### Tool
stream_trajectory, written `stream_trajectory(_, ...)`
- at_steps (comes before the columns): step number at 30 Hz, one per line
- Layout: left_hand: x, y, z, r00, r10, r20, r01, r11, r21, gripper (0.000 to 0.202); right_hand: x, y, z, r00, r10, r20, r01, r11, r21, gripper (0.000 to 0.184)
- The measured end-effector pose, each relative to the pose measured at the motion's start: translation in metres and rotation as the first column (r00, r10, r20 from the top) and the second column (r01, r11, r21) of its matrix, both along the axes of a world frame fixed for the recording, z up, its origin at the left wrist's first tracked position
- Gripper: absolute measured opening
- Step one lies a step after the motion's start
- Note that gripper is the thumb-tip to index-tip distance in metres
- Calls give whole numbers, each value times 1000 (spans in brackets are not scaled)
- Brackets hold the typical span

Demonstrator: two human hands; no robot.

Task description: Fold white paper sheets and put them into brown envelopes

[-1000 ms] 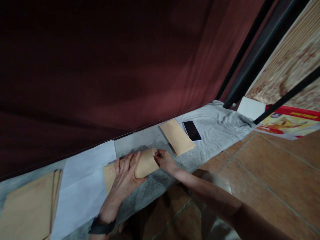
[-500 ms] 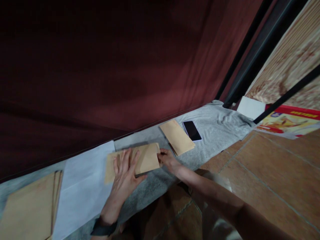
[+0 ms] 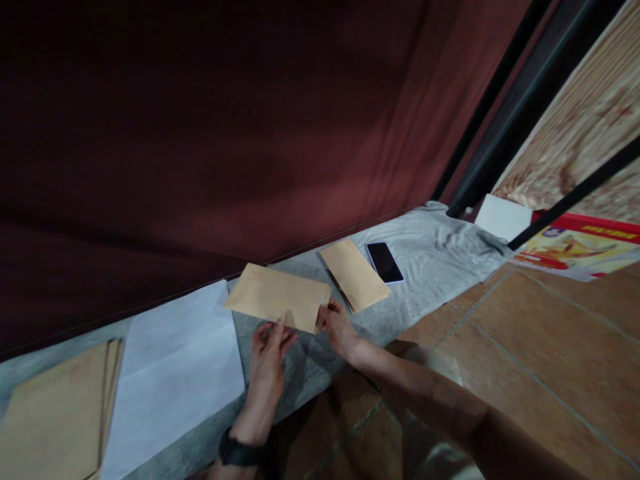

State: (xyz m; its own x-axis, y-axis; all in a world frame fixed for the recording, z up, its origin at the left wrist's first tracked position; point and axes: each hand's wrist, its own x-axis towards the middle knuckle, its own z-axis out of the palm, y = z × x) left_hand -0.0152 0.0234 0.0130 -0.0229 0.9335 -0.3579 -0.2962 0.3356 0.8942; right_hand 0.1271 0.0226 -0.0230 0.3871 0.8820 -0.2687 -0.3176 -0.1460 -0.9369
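Note:
A brown paper envelope is tilted a little above the grey cloth, its open end facing right. At that end my right hand pinches the envelope near the flap, where a sliver of white shows. My left hand, with a dark band on its wrist, is at the near long edge. Its thumb lies against the edge and the other fingers curl partly below, so their contact is partly hidden. Close by on the right lies a small stack of brown envelopes.
A phone lies beside the envelope stack. White paper sheets and larger brown envelopes are on the left. All rest on a narrow grey cloth along a dark red curtain; tiled floor is at right.
My left hand has come off the top of the envelope to its near edge. The envelope has turned and lifted, its left end swinging away from me. My right hand stays at the open end.

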Motion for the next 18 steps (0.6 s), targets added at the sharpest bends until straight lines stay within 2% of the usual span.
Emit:
stream_trajectory(3, 8, -1, 4, 983, -122, 140, 137, 985, -104, 34, -5, -3, 4, 979, -77, -189, 76, 997, -11, 19)
stream_trajectory(5, 12, -1, 4, 981, -130, 147, 146, 984, -104, 33, -7, -4, 6, 973, -85, -215, 84, 996, -11, 21)
stream_trajectory(8, 17, 1, 4, 988, -101, 113, 117, 983, -140, 24, -7, -6, 12, 963, -80, -256, 82, 997, -4, 25)
stream_trajectory(11, 17, 5, 6, 994, -103, 23, 105, 979, -175, 17, -1, -8, 19, 964, -21, -265, 20, 1000, -6, 24)
stream_trajectory(15, 9, 10, 10, 982, -177, -59, 163, 968, -192, 16, 10, -10, 26, 969, 107, -222, -116, 993, -26, 19)
stream_trajectory(18, -1, 14, 10, 967, -236, -94, 212, 954, -211, 18, 19, -11, 27, 977, 119, -176, -128, 991, -40, 20)
